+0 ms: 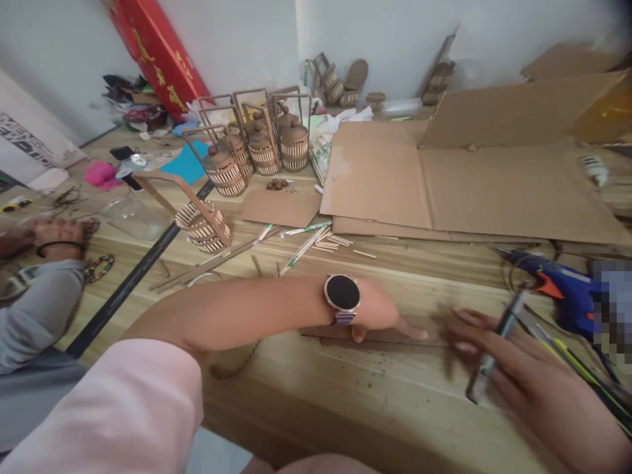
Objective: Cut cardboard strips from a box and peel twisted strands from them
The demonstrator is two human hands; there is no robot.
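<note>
My left hand (382, 309), with a round-faced watch (343, 293) on its wrist, reaches across the table. Its thumb and a finger are stretched out and rest on a thin brown strip (330, 341) lying flat on the wood. Just right of the strip's far end, my right hand (518, 368) is blurred by motion. Its fingers close around a slim, dark grey, pen-shaped tool (494, 352), held slanted; blur hides its exact kind. Small dark crumbs (382, 368) are scattered below the strip.
A blue glue gun (557, 283) lies at right. Cardboard sheets (380, 178) cover the back. Small lidded bamboo baskets (293, 145) stand behind an open one (205, 227). Thin sticks (328, 243) lie near the middle. Another person's hand (59, 237) rests at left, near a glass jar (133, 214).
</note>
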